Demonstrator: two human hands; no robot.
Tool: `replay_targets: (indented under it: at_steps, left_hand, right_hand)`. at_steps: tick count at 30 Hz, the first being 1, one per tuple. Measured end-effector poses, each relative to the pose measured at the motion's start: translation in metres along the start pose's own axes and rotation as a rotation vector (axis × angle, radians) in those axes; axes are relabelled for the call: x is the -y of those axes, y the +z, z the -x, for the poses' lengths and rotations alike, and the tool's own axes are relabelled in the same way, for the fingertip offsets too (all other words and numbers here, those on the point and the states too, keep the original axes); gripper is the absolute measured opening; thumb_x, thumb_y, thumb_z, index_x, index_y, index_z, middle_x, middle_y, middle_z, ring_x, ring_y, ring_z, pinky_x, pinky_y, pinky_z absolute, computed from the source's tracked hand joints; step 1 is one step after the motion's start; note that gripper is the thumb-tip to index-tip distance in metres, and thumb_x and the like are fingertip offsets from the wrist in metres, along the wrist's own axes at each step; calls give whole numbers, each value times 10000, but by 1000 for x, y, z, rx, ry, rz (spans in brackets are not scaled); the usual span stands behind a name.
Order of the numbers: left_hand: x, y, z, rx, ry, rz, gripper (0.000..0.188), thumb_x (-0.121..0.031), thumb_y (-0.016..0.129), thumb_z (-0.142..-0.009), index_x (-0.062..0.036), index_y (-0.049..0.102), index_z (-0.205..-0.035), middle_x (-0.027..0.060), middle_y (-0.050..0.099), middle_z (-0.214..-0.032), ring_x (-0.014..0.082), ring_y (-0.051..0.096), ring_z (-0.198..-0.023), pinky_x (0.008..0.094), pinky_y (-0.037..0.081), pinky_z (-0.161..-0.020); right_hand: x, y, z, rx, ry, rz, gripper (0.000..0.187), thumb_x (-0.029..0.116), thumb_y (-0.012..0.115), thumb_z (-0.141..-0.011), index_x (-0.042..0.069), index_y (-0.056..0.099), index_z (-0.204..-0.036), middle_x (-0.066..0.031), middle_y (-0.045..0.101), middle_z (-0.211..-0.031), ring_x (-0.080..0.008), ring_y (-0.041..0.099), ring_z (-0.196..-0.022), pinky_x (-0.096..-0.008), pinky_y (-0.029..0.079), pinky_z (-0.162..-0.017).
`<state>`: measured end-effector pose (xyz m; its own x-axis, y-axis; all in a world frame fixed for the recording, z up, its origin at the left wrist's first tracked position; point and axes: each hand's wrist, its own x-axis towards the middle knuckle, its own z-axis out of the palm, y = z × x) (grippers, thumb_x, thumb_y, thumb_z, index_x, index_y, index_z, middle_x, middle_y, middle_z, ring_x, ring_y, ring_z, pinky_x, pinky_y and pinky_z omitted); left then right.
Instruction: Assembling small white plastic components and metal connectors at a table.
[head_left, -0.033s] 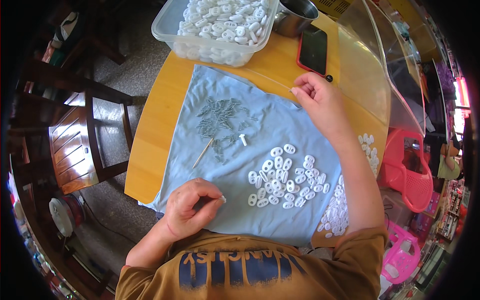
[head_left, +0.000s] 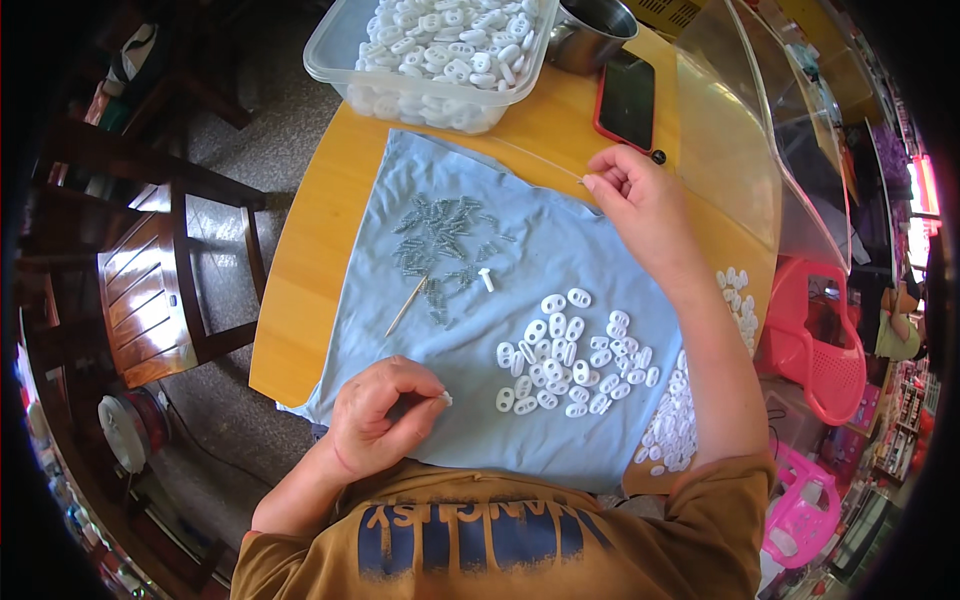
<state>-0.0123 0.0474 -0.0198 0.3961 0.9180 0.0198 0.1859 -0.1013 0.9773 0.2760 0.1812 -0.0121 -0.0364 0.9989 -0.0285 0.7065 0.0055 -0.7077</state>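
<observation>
My left hand [head_left: 385, 412] is closed over the near left part of a light blue cloth [head_left: 430, 375], pinching a small white piece [head_left: 447, 398] whose shape is mostly hidden. At the cloth's far right edge, the fingertips of my right hand [head_left: 640, 200] are pinched together. A thin pale strand [head_left: 545, 159] runs up to them; whether they grip it or something tiny is unclear. Small coil springs [head_left: 440, 235] lie in a loose heap on the cloth. Near them are a pointed wooden stick [head_left: 406, 307] and a white T-shaped pin [head_left: 487, 280]. Several white two-hole oval pieces [head_left: 553, 370] lie scattered on the right.
A clear plastic tub [head_left: 420, 105] full of white pieces stands at the far side, beside a metal cup [head_left: 590, 45] and a red-cased phone [head_left: 627, 98]. Small white parts [head_left: 668, 430] lie near my right forearm. A transparent panel [head_left: 730, 150] borders the wooden table [head_left: 290, 330].
</observation>
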Motion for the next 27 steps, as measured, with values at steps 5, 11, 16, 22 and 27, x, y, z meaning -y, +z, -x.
replay_targets:
  at_steps: [5, 11, 16, 22, 27]
  left_hand:
    - [0, 0, 0, -2, -6, 5, 183, 51, 658, -728, -36, 556, -853, 84, 612, -774, 210, 593, -660, 283, 460, -574]
    - [1, 0, 0, -1, 13, -2, 177, 47, 655, -732, -38, 558, -854, 83, 612, -780, 209, 594, -665, 283, 461, -577]
    - [4, -1, 0, -1, 104, -20, 153, 87, 600, -758, -20, 557, -858, 76, 602, -802, 132, 561, -654, 232, 435, -562]
    - [0, -1, 2, -9, -19, 42, 129, 23, 647, -751, -30, 576, -845, 84, 604, -775, 210, 584, -656, 282, 450, -580]
    - [1, 1, 4, -19, -47, 95, 124, 28, 636, -759, -20, 580, -859, 84, 597, -774, 199, 577, -649, 278, 445, -576]
  right_hand:
    - [2, 0, 1, -54, -109, 147, 115, 76, 630, -819, -5, 582, -886, -41, 574, -732, -125, 545, -652, -268, 444, -590]
    - [4, -4, 4, -100, -597, 643, 93, 44, 647, -736, 30, 599, -814, -102, 581, -753, -281, 574, -735, -363, 466, -637]
    - [6, -3, 1, -136, -659, 712, 86, 30, 644, -714, 43, 563, -740, -89, 571, -727, -266, 571, -697, -363, 463, -607]
    - [-2, 0, -1, -251, -535, 475, 69, 3, 598, -754, 36, 538, -748, -67, 579, -705, -209, 569, -618, -317, 462, -570]
    - [13, -10, 13, -96, -6, -363, 38, 51, 579, -821, 34, 551, -801, -27, 592, -733, -104, 546, -634, -255, 450, -579]
